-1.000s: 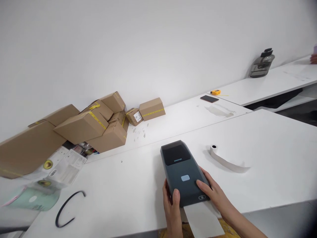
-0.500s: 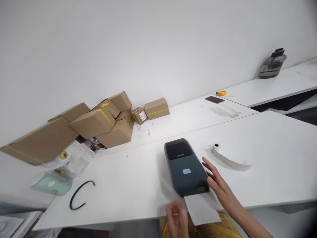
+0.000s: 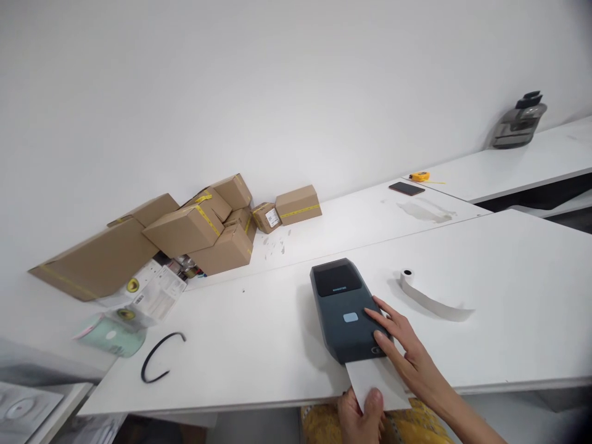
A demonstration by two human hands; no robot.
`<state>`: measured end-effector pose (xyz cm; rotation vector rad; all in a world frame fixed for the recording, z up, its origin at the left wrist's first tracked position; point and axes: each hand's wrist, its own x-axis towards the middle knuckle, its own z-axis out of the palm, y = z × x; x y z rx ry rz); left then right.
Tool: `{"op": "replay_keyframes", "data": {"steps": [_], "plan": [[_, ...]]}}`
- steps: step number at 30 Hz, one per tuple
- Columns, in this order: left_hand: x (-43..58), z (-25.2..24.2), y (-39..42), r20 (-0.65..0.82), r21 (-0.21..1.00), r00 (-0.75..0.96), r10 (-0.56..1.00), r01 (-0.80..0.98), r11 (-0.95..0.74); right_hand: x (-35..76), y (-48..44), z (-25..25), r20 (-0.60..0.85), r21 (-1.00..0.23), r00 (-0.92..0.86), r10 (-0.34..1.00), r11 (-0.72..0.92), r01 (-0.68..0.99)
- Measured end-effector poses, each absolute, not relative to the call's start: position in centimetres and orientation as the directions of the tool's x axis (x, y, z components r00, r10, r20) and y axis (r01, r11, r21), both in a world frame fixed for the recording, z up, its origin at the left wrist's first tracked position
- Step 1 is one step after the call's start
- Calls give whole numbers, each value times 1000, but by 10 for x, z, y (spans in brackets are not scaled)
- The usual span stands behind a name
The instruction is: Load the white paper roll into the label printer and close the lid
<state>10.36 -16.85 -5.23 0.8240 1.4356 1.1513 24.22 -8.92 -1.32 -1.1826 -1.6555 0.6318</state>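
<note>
A dark blue-grey label printer (image 3: pixel 340 336) with a black window and a light blue button stands on the white table (image 3: pixel 240 364). From its near end a white paper label (image 3: pixel 377 376) sticks out over the table edge. My left hand (image 3: pixel 361 416) pinches the label's near end, thumb on top and fingers beneath. My right hand (image 3: pixel 402 345) rests on the printer's right side, fingers spread and fingertips on the top near the button. To the right lies a small roll of white paper (image 3: pixel 407 279) with a loose tail.
Cardboard boxes (image 3: pixel 185 229) are piled at the back left, with plastic-wrapped packets (image 3: pixel 157 293) and a mint-green pouch (image 3: pixel 113 336) before them. A thin black curved band (image 3: pixel 147 361) lies nearby. Farther right are a phone (image 3: pixel 407 189), a yellow tape measure (image 3: pixel 420 177) and a bottle (image 3: pixel 518 123).
My left hand has moved right and taken hold of the label's end. My right hand has shifted from beside the printer onto its top. The view has turned slightly.
</note>
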Motion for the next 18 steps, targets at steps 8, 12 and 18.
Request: {"op": "replay_keyframes", "data": {"steps": [8,12,18], "plan": [[76,-34,-164,-71,991,-577,814,52,124,235,-82,11,601,-504,-202,773,563,655],[75,-9,-149,93,994,-587,804,103,-39,229,-76,7,588,-402,-250,769,547,734],[82,0,-133,49,999,-480,876,19,-45,231,-77,1,570,-394,-276,774,552,735]]}}
